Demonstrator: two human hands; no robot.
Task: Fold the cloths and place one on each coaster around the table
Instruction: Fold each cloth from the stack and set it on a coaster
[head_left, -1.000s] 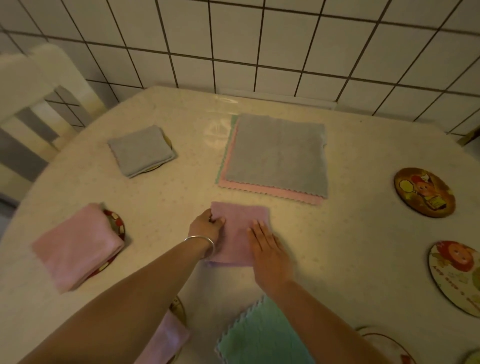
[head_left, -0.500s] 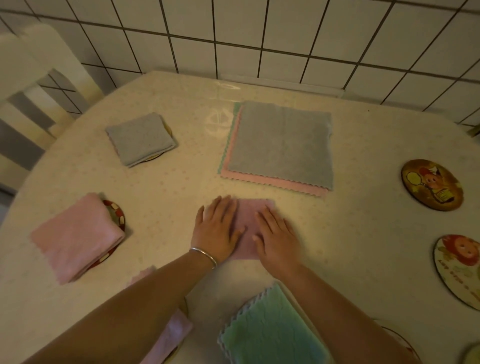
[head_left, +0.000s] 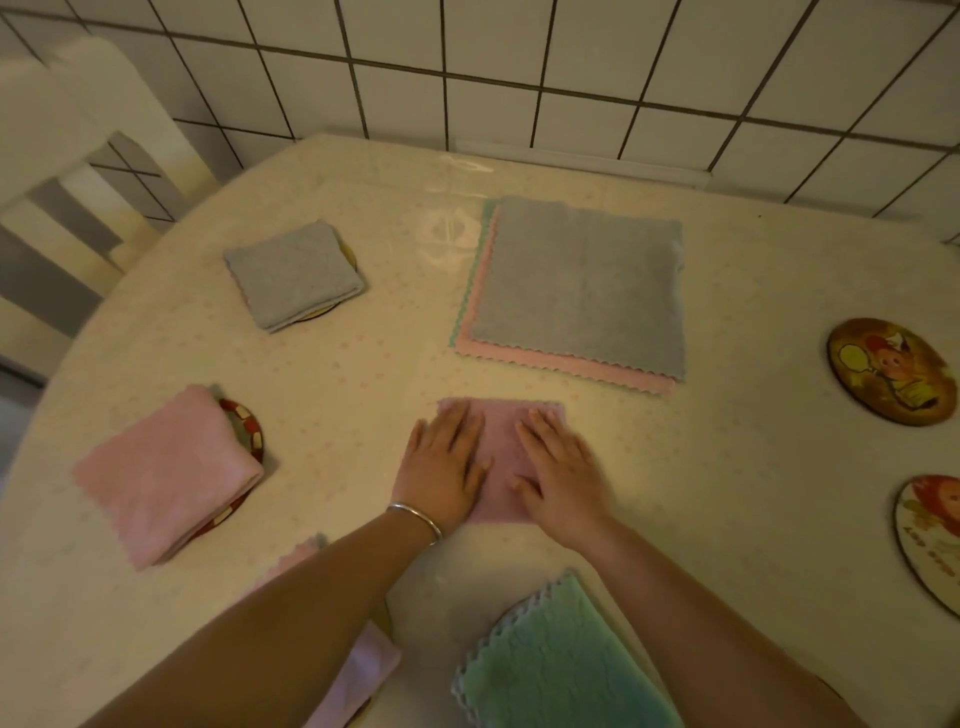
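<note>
A folded mauve cloth lies flat on the table in front of me. My left hand presses its left half with straight fingers. My right hand lies flat on its right half. Behind it sits a stack of unfolded cloths, grey on top, pink and green beneath. A folded grey cloth covers a coaster at the back left. A folded pink cloth rests on a red-rimmed coaster. A folded green cloth and a pale pink cloth lie near me.
Two bare picture coasters, a brown one and a white one, lie along the table's right edge. A white chair stands at the left. A tiled wall rises behind the round table.
My left hand let go of the cloth's left edge and flattened onto it. Both hands now press the folded mauve cloth down side by side.
</note>
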